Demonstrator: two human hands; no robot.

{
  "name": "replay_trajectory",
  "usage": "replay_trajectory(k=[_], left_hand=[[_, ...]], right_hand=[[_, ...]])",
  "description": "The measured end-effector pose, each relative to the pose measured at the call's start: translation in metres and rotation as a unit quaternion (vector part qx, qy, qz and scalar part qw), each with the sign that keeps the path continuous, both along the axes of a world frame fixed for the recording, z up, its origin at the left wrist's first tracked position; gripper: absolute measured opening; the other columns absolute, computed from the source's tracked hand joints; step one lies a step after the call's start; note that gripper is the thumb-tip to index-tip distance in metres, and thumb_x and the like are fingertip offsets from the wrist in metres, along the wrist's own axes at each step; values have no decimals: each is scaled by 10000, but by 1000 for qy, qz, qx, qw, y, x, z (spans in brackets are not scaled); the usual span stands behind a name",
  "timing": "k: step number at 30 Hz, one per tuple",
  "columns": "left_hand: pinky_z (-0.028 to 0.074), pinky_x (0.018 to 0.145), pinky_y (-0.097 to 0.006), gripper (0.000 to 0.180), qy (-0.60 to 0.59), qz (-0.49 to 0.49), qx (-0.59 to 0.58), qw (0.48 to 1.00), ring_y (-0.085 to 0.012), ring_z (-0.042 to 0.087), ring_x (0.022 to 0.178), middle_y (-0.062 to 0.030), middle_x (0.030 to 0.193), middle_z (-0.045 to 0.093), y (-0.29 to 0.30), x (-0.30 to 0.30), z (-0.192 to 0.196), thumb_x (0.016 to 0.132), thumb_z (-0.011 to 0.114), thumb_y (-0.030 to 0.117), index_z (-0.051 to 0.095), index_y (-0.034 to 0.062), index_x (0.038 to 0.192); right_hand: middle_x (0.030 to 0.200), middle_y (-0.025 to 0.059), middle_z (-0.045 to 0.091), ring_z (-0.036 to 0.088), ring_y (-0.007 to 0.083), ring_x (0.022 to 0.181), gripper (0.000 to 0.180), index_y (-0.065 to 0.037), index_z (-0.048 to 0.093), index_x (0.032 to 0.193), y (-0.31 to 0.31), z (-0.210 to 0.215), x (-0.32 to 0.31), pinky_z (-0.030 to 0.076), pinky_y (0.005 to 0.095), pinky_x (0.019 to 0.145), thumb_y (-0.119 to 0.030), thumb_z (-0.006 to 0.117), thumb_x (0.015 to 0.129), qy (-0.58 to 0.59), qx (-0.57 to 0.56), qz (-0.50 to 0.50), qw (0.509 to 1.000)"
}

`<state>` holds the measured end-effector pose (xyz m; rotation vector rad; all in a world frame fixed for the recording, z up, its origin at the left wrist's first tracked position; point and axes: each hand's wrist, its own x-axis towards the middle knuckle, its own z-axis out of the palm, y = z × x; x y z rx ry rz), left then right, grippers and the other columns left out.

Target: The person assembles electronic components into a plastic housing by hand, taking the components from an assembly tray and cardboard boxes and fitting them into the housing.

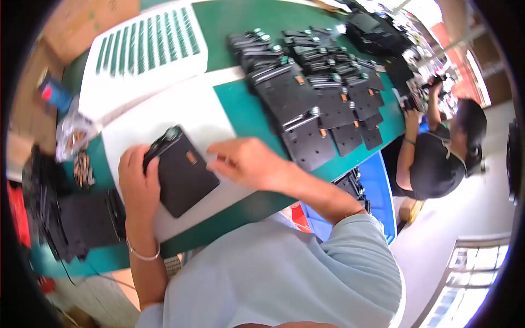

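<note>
Black panel (186, 177) on white sheet (213, 112), near corner close to sheet's front edge. Bare sheet beyond; strip of green table (243, 109) open between sheet and stacked panels (306, 150). White tray (90, 101) bounds far side. Left hand (138, 183) clamped on panel's left edge, thumb uppermost. Right hand (254, 161) at right edge, fingers curled; cannot tell whether pinching anything.

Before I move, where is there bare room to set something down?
Free: green table between white tray and black stacks; white sheet between tray and case in left hand. Crowded: under the stacks, and left around the bag.
</note>
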<state>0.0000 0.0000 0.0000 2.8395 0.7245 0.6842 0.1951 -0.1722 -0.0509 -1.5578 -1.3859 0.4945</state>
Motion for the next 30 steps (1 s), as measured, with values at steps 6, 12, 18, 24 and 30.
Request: replay_trajectory(k=[6, 12, 18, 24, 30], left_hand=[[472, 907, -398, 227, -120, 18, -123, 985, -369, 590, 1013, -191, 1106, 598, -62, 56, -58, 893, 603, 47, 573, -31, 1104], [470, 902, -395, 207, -138, 11, -131, 982, -366, 592, 989, -187, 1078, 603, -67, 60, -56, 895, 596, 47, 573, -37, 1083], [478, 874, -377, 202, -161, 15, -147, 976, -341, 601, 956, -180, 1054, 610, -75, 63, -46, 884, 606, 32, 581, -43, 1070], [481, 870, -359, 259, -158, 14, -176, 972, -285, 604, 955, -159, 1086, 614, -81, 63, -40, 893, 612, 36, 582, -41, 1138], [497, 867, -358, 379, -264, -24, -174, 948, -231, 613, 1025, -153, 1220, 589, -86, 66, -34, 935, 605, 134, 551, -17, 1279]], right_hand=[[878, 174, 706, 690, 308, 789, 271, 24, 660, 1078, -82, 20, 56, 541, 386, 743, -190, 660, 911, 73, -181, 67, 978], [794, 158, 670, 648, 207, 678, 257, 21, 630, 1097, -86, 9, 54, 523, 342, 632, -169, 666, 928, 47, -140, -50, 988], [833, 91, 672, 655, 165, 658, 223, 24, 639, 1039, -87, 1, 62, 528, 324, 588, -182, 615, 959, 266, -183, 36, 946], [822, 87, 648, 643, 118, 633, 180, 4, 624, 996, -94, 10, 60, 505, 249, 493, -149, 530, 983, 417, -129, -6, 900], [836, 125, 673, 660, 150, 617, 161, -12, 587, 1071, -137, 52, 140, 549, 287, 480, -24, 492, 941, 381, 0, -135, 914]])
